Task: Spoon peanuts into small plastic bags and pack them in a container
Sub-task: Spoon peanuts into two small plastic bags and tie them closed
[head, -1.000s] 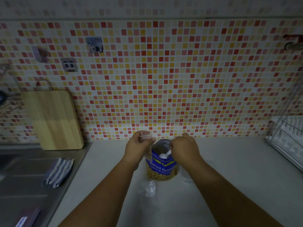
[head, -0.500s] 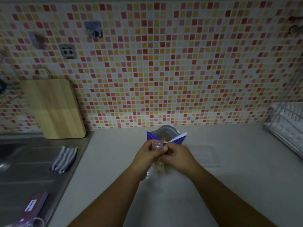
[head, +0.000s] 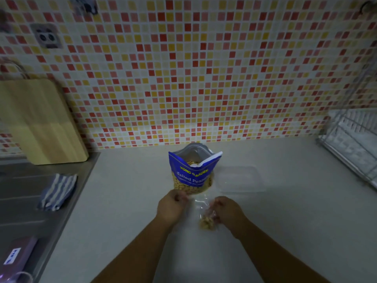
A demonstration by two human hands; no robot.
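Note:
A blue salted-peanut pouch [head: 193, 172] stands open on the counter, with a white spoon [head: 194, 165] resting inside on the peanuts. Just in front of it I hold a small clear plastic bag [head: 206, 216] with peanuts at its bottom. My left hand [head: 172, 207] pinches the bag's top left corner. My right hand [head: 228, 209] grips its right side, fingers curled round the plastic. A clear plastic container [head: 238, 179] lies on the counter to the right of the pouch.
A wooden cutting board [head: 40, 121] leans on the tiled wall at the left, beside the steel sink [head: 26, 201] with a striped cloth [head: 58, 190]. A wire dish rack [head: 355, 144] stands at the right. A purple device [head: 16, 256] lies bottom left.
Both hands have come back from the pouch toward me, carrying the small bag with peanuts. The spoon has stayed in the pouch. The camera has tilted down.

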